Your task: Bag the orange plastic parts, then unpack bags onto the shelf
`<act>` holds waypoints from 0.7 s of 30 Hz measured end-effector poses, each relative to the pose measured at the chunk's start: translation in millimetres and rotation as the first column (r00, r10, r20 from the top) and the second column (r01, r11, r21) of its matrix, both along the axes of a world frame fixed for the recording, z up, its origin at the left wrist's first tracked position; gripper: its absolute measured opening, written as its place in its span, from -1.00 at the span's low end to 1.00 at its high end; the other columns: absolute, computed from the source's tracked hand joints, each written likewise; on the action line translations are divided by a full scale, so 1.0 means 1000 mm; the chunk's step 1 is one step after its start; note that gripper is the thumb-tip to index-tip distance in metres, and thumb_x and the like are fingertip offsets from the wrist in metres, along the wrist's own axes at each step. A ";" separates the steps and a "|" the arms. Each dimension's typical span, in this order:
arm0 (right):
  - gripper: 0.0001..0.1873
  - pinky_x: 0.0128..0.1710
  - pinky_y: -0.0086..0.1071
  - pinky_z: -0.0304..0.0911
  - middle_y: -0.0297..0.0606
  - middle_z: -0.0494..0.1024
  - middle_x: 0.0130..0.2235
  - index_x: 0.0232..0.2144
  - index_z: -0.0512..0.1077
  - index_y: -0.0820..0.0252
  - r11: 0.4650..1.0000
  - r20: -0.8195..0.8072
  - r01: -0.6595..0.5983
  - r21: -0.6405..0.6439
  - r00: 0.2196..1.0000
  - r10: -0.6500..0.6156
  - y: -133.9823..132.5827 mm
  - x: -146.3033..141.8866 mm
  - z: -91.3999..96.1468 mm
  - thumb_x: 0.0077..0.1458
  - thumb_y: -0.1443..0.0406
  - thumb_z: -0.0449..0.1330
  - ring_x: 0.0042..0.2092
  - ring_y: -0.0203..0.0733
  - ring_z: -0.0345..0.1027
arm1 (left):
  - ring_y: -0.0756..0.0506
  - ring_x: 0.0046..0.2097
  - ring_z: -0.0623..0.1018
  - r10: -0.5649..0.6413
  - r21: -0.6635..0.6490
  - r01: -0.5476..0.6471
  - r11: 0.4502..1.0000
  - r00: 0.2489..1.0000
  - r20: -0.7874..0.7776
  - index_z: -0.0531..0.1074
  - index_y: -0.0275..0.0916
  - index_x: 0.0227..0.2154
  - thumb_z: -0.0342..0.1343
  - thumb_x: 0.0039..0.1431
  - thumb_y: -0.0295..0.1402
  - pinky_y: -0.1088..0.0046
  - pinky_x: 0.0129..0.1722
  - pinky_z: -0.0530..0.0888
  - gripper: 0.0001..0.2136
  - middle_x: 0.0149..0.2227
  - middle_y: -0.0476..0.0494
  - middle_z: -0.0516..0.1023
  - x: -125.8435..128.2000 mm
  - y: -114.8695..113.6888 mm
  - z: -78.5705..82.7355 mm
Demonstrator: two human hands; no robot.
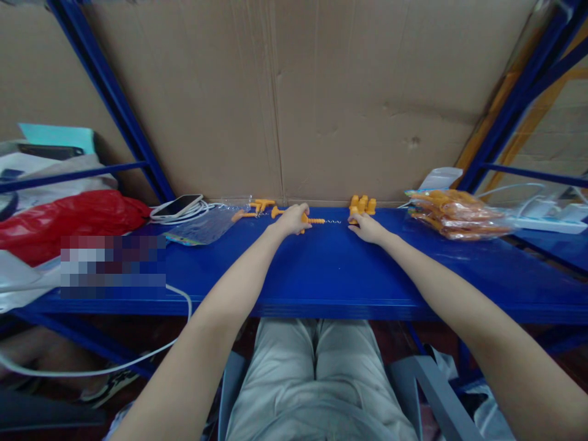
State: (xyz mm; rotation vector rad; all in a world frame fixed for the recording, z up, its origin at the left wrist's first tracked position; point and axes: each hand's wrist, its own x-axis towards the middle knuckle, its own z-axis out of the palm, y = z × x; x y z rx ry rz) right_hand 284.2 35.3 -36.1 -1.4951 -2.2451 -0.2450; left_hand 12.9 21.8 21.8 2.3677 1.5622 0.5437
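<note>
Both my arms reach forward over a blue shelf [321, 275] toward its back edge. My left hand [294, 218] is closed on an orange plastic screw-like part [315, 220] whose threaded shaft points right. A thin metal spring [333, 222] lies between my hands. My right hand [367, 228] is closed around a small orange piece [353, 212] at the spring's right end. Behind my right hand stands a cluster of small orange caps [362, 204]. Left of my left hand lie loose orange T-shaped parts [260, 207].
Clear bags filled with orange parts [454, 214] are stacked at the right. A phone [178, 206] with white cables and an empty clear bag [202, 228] lie at the left, beside a red plastic bag [68, 220]. Cardboard [294, 98] backs the shelf. A white power strip [546, 222] sits far right.
</note>
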 end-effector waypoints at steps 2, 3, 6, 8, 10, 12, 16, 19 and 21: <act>-0.80 -0.10 -0.12 0.33 0.07 0.48 -0.13 -0.15 0.33 0.24 0.999 -0.032 0.023 -0.050 0.999 -0.024 -0.008 -0.011 0.006 0.18 0.28 0.07 -0.10 0.07 0.44 | -0.06 -0.36 0.57 0.003 0.117 -0.001 0.993 1.000 -0.016 0.32 -0.27 -0.14 0.28 0.05 -0.47 0.45 -0.31 0.47 -0.67 -0.27 -0.14 0.54 -0.001 0.003 -0.001; -0.83 -0.11 -0.13 0.33 0.05 0.48 -0.14 -0.18 0.31 0.23 0.998 -0.043 0.026 -0.060 0.999 -0.029 -0.012 -0.015 0.009 0.17 0.30 0.07 -0.10 0.06 0.44 | -0.08 -0.27 0.58 0.004 0.176 0.002 0.984 1.000 -0.030 0.32 -0.27 -0.15 0.29 0.03 -0.49 0.43 -0.24 0.47 -0.67 -0.21 -0.17 0.53 -0.002 0.005 -0.002; -0.83 -0.16 -0.15 0.32 0.02 0.50 -0.15 -0.19 0.26 0.20 0.998 -0.057 0.013 -0.065 0.998 -0.017 -0.021 -0.024 0.015 0.12 0.35 0.07 -0.13 0.05 0.45 | -0.13 -0.10 0.54 -0.001 0.272 0.022 0.962 0.997 -0.079 0.34 -0.27 -0.19 0.29 0.02 -0.50 0.40 -0.11 0.43 -0.69 -0.11 -0.21 0.50 -0.003 0.009 -0.006; -0.78 -0.18 -0.17 0.33 0.01 0.51 -0.16 -0.15 0.25 0.21 0.997 -0.063 0.008 -0.072 0.998 -0.013 -0.024 -0.026 0.018 0.10 0.36 0.07 -0.16 0.06 0.46 | -0.13 -0.08 0.53 -0.004 0.277 0.032 0.960 0.995 -0.101 0.34 -0.26 -0.18 0.27 0.03 -0.48 0.40 -0.09 0.41 -0.71 -0.11 -0.20 0.50 -0.004 0.011 -0.007; -0.72 -0.16 -0.17 0.33 0.02 0.52 -0.14 -0.09 0.25 0.23 0.998 -0.083 -0.004 -0.061 0.997 -0.002 -0.025 -0.027 0.020 0.10 0.38 0.05 -0.14 0.06 0.47 | -0.12 -0.09 0.52 -0.002 0.268 0.033 0.963 0.993 -0.115 0.35 -0.26 -0.17 0.26 0.05 -0.47 0.41 -0.10 0.41 -0.71 -0.12 -0.18 0.50 -0.004 0.012 -0.008; -0.67 -0.07 -0.14 0.32 0.05 0.50 -0.06 -0.04 0.26 0.24 0.999 -0.110 -0.045 -0.022 0.993 0.042 -0.027 -0.027 0.022 0.10 0.39 0.04 -0.05 0.06 0.45 | -0.12 -0.10 0.52 0.001 0.260 0.033 0.965 0.991 -0.130 0.36 -0.25 -0.16 0.25 0.06 -0.45 0.42 -0.10 0.40 -0.72 -0.12 -0.17 0.50 -0.005 0.013 -0.008; -0.62 0.12 -0.07 0.24 0.01 0.45 0.07 0.02 0.30 0.24 0.986 -0.136 -0.162 0.042 0.977 0.166 -0.030 -0.031 0.024 0.12 0.37 0.03 0.10 0.04 0.35 | -0.13 -0.07 0.52 -0.003 0.247 0.041 0.968 0.988 -0.154 0.39 -0.23 -0.15 0.25 0.06 -0.42 0.43 -0.08 0.39 -0.73 -0.12 -0.17 0.53 -0.004 0.012 -0.006; -0.62 0.13 -0.06 0.23 -0.01 0.46 0.05 0.02 0.33 0.23 0.977 -0.135 -0.202 0.068 0.968 0.210 -0.032 -0.034 0.023 0.14 0.35 0.01 0.10 0.03 0.35 | -0.13 -0.07 0.53 -0.003 0.229 0.039 0.973 0.988 -0.154 0.41 -0.23 -0.13 0.25 0.07 -0.42 0.43 -0.09 0.39 -0.72 -0.13 -0.17 0.56 -0.002 0.009 -0.005; -0.62 0.11 -0.08 0.25 -0.02 0.46 0.04 0.02 0.34 0.23 0.972 -0.126 -0.219 0.083 0.965 0.228 -0.033 -0.035 0.023 0.14 0.35 0.00 0.10 0.02 0.35 | -0.14 -0.08 0.54 -0.006 0.226 0.042 0.973 0.988 -0.155 0.41 -0.25 -0.12 0.24 0.08 -0.42 0.42 -0.09 0.39 -0.71 -0.13 -0.18 0.57 -0.001 0.006 -0.004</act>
